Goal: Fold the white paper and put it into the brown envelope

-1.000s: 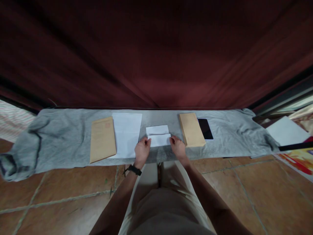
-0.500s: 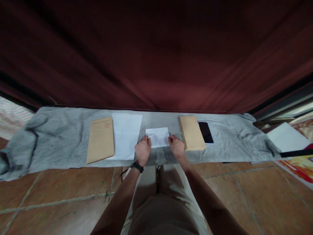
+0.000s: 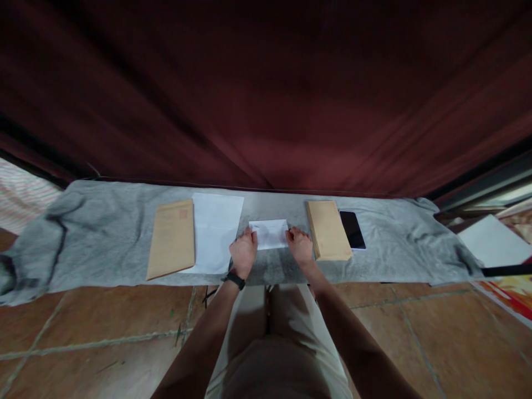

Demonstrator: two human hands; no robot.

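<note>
The paper (image 3: 269,233) lies between both hands: the left hand (image 3: 243,252) pinches one end, the right hand (image 3: 300,246) the other. If one side pulls stronger, I think the soft cloth (image 3: 103,233) under the grip may wrinkle and the fold goes crooked

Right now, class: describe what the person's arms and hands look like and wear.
No sleeves show on either side. The left hand has a black wristwatch strapped at the wrist; the right hand wears nothing visible.
</note>
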